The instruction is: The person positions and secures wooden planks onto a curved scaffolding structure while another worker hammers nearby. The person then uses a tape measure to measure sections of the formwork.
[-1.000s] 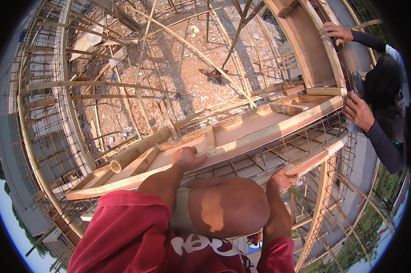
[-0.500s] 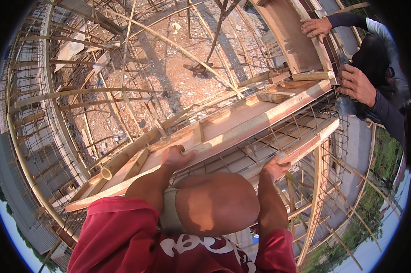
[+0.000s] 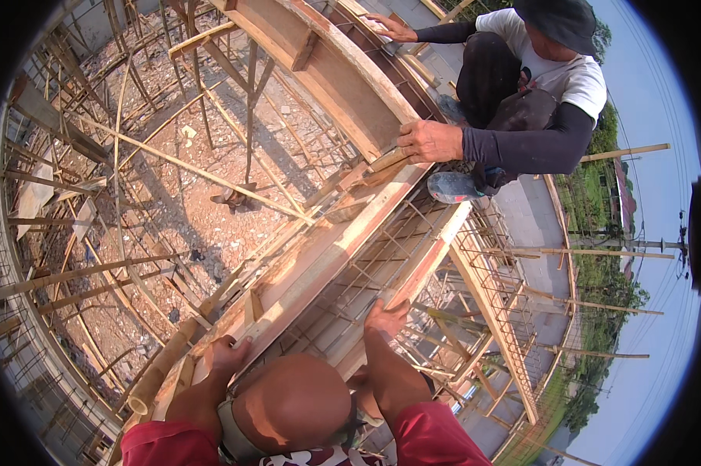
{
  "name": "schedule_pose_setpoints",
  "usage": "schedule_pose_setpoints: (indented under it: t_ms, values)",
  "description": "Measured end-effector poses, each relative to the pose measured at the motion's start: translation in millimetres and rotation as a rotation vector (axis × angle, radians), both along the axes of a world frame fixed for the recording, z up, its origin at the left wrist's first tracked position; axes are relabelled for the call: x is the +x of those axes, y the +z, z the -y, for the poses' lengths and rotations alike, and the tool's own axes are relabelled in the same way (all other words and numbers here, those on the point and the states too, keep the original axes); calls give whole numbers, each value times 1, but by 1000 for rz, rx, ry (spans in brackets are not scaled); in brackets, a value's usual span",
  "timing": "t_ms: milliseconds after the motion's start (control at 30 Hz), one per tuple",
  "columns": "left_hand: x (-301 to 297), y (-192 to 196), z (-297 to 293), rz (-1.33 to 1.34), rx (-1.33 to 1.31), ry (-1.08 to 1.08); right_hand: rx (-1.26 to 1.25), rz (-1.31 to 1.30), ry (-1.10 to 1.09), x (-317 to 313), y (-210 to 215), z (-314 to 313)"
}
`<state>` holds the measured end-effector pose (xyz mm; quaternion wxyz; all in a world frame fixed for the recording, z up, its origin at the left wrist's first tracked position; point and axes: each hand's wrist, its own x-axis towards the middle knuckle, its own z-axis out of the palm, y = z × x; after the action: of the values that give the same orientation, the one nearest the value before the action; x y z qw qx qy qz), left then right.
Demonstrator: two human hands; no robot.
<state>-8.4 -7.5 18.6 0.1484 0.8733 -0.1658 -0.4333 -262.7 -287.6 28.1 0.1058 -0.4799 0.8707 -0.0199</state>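
My left hand (image 3: 226, 357) is closed on the top edge of a long wooden formwork panel (image 3: 319, 283), which has battens nailed across its back. My right hand (image 3: 387, 319) grips the edge of a second, outer formwork board (image 3: 428, 264). Between these two boards runs a cage of thin steel rebar (image 3: 381, 252). My bare knee (image 3: 292, 404) rises between my forearms, close to the boards. At the panel's far end a crouching co-worker rests one hand (image 3: 430, 141) on the corner where it meets another panel (image 3: 350, 101). Their other hand (image 3: 393, 29) lies farther along that one.
Below on the left lies rubble-strewn ground (image 3: 210, 167), crossed by wooden poles and props. A thick bamboo pole (image 3: 164, 365) runs beside the panel. To the right are a slanting timber with rebar (image 3: 498, 334), a grey block wall (image 3: 533, 217) and projecting poles.
My view has swung to the right, bringing more of the co-worker into sight. Both my hands stay on the boards. The co-worker's nearer hand now lies on the panel corner.
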Motion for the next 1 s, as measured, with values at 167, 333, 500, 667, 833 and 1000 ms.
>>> schedule_pose_setpoints:
  t_ms: [167,333,500,667,833,1000]
  values:
    - [2,11,3,52,54,-40,-57,31,72,-1,0,-4]
    - [1,15,6,68,96,-42,-83,32,76,1,2,-3]
    - [1,11,3,66,73,-41,16,62,2,5,10,-2]
    - [2,10,1,75,52,-60,-32,8,35,6,7,-2]
    - [2,15,4,78,63,-61,-11,78,-14,8,11,-1]
    - [3,21,9,39,130,-78,23,50,-35,14,20,1]
